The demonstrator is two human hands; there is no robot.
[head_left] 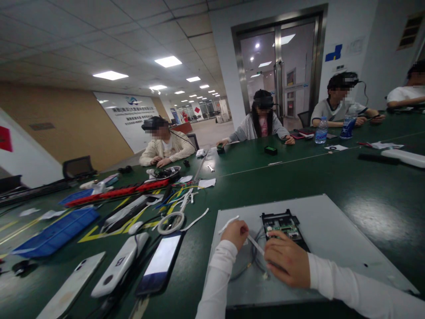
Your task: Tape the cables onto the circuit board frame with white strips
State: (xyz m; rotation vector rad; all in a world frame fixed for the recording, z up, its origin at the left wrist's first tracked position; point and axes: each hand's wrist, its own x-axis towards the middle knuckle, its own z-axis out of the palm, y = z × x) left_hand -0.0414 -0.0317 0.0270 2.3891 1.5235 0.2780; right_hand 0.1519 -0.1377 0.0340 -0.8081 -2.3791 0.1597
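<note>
My left hand (pixel 236 233) is closed in a pinch on a thin white strip (pixel 228 223) that runs out to its left over a grey mat (pixel 332 221). My right hand (pixel 287 263) lies curled over a bundle of thin grey wires (pixel 255 257) on the mat, fingers bent and pressing down. Just beyond the right hand sits a small black module with a green circuit board (pixel 283 223). Both arms wear white sleeves.
The green table (pixel 365 181) carries a phone (pixel 160 264), white devices (pixel 119 265), a roll of white tape (pixel 171 223), blue trays (pixel 56 232) and a red strip (pixel 122 192) on the left. Several other people sit along the far side, with water bottles (pixel 321 130).
</note>
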